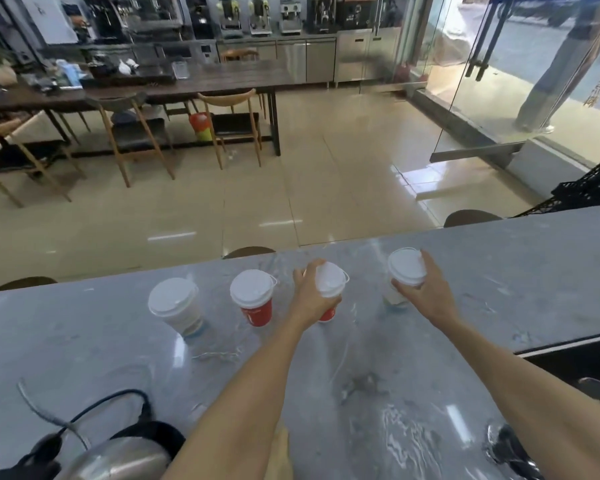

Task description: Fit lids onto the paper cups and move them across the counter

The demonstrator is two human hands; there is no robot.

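Broadly, the grey marbled stone counter (361, 393) carries a row of four lidded paper cups near its far edge. At the left a white paper cup with a white plastic lid (177, 304) stands free, and beside it, apart, a red paper cup with a white lid (253, 297). The left hand (314, 294) is wrapped round a second red lidded cup (329, 289), fingers closed about its upper wall; the right hand (421, 291) clasps another white lidded cup (404, 275) just under its rim. All lids look seated, so the step is probably the carry. Grip the walls lightly, below the lids, lift both straight up and level, then set them down apart so no lid pops or tips
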